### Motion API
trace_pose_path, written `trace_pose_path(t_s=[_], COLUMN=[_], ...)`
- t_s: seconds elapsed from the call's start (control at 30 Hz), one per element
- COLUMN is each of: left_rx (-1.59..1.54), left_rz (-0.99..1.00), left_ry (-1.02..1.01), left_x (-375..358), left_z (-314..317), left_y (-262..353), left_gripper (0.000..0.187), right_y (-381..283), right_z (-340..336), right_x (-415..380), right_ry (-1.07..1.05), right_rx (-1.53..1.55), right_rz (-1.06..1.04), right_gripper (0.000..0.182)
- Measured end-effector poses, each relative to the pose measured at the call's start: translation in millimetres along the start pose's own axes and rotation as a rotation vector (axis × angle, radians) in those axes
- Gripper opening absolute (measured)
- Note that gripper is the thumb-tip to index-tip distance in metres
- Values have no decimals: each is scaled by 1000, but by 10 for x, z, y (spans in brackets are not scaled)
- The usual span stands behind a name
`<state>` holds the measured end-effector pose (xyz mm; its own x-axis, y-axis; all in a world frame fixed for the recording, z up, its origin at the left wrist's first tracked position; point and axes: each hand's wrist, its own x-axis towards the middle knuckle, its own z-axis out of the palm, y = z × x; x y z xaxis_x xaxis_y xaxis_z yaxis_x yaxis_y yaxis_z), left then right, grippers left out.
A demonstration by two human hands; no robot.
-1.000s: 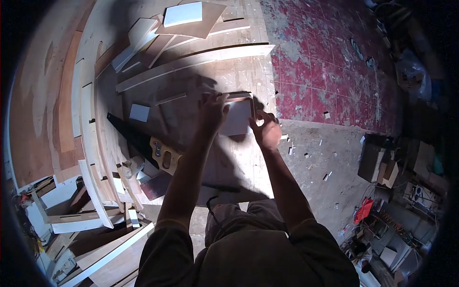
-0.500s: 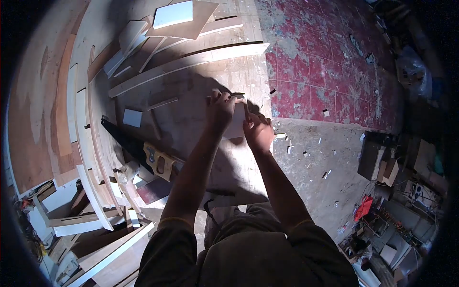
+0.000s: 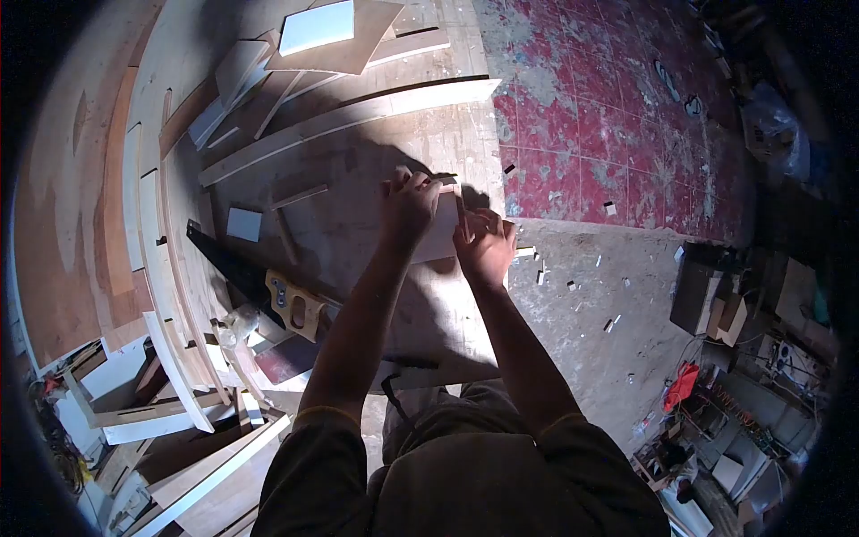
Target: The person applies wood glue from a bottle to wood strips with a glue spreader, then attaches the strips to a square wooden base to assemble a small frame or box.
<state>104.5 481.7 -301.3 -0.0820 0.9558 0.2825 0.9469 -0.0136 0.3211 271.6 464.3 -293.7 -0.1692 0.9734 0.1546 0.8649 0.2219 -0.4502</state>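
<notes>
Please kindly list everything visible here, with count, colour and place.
Board: 1, pale, picture centre
Strips: 2, wood-coloured, at board's far and right edges
Saw: 1, dark blade, yellowish handle, left of centre
White piece: 1, white, right of saw tip
Sticks: 2, brown, right of white piece
Long strip: 1, pale, beyond the board
Scrap pile: several pieces, brown and white, far end
Table: 1, pale wood, under saw
Offcuts: many, brown and white, lower left
Floor: 1, red and grey, right side
Red object: 1, red, lower right, unclear
Clutter: uncountable, mostly dark, right edge
Left hand: 1, bare, by the far strip
Right hand: 1, bare, by the right strip
Sleeves: 2, dark, bottom
</notes>
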Motion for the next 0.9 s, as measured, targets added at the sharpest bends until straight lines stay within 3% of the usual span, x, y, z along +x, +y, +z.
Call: trace_pose_path(t_s=[0.33,0.9], left_rx=[37,10], left_rz=[6,-15], left_ry=[3,4], left_x=[-8,-17], left_z=[-7,45], left_y=[7,-4], left_gripper=[7,7], right_y=[20,31], right_z=[31,18], right_x=[-16,-15], right_ry=[-90,-4], right_rx=[-42,-76], right_rz=[11,-87], right_gripper=[31,38])
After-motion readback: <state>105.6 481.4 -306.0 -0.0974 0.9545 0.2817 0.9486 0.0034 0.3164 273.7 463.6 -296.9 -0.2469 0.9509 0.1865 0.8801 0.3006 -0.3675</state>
